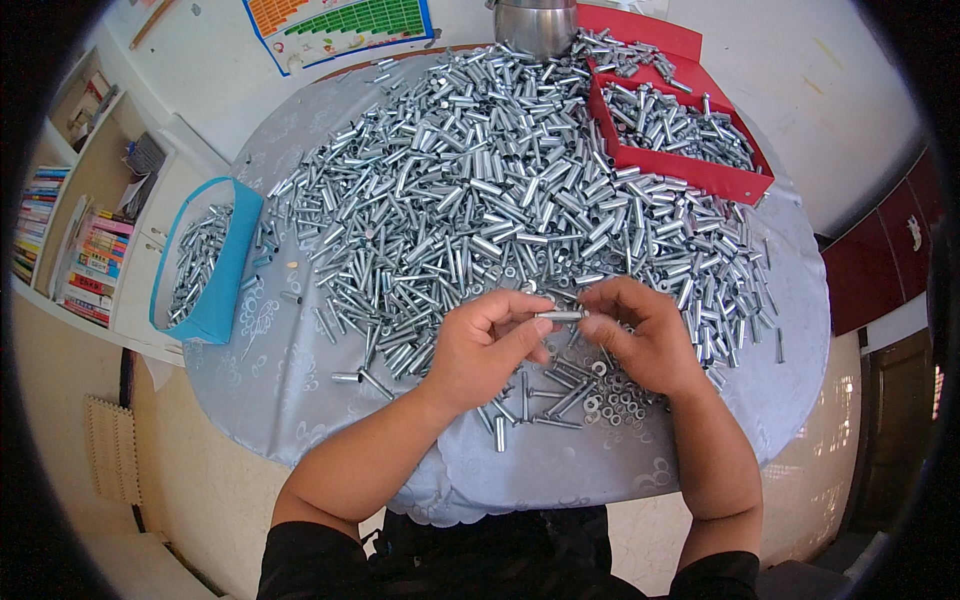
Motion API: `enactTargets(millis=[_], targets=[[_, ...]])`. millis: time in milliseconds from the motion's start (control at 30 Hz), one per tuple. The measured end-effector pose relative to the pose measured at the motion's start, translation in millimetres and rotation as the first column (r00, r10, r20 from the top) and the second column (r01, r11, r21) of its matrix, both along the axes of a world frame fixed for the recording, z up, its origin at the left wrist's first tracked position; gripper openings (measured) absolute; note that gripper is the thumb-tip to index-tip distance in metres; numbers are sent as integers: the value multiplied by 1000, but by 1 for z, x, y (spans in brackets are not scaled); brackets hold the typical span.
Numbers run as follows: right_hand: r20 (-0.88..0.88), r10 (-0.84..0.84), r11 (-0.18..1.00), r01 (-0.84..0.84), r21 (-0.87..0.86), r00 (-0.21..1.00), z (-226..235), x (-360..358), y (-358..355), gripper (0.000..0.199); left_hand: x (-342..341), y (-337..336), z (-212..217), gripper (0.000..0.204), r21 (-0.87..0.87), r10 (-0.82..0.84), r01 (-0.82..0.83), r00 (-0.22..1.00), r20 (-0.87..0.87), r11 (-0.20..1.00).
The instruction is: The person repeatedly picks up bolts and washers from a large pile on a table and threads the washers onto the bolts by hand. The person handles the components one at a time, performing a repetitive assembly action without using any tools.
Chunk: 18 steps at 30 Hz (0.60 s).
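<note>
Between my two hands, a silvery sleeve anchor bolt (pixel 562 315) lies level just above the near edge of the metal pile. My left hand (pixel 478 348) pinches its left end between thumb and fingers. On its other end, the fingertips of my right hand (pixel 648 338) close around it. Loose washers (pixel 622 402) are scattered beneath my right hand. Several long thin bolts (pixel 558 408) lie below the held piece, and a short metal sleeve (pixel 500 434) stands out nearer to me. A large heap of metal sleeves and bolts (pixel 500 190) spreads beyond both hands.
A round table with a grey patterned cloth (pixel 265 400) carries everything. On its left stands a blue box (pixel 238 270) of metal parts; a red box (pixel 690 180) of more parts sits far right. Behind the heap is a metal pot (pixel 535 28). Bookshelves (pixel 100 190) line the left wall.
</note>
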State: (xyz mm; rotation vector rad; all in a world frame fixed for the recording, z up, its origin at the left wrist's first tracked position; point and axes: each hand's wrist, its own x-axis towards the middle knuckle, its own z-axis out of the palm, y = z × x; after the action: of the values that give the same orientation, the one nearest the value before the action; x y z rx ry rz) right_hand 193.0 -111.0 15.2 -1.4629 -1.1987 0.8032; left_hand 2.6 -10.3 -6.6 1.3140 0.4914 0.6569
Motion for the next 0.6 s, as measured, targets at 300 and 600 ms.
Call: enactTargets(millis=[300,600], targets=[[154,85,996,-87,3,984,1,4,-1,20,-2,0,5,20,60,1,1,999,-37,998],[-349,63,996,-81,-37,935,7,6,-3,16,1,-4,4,25,116,68,-68,998,8,991]])
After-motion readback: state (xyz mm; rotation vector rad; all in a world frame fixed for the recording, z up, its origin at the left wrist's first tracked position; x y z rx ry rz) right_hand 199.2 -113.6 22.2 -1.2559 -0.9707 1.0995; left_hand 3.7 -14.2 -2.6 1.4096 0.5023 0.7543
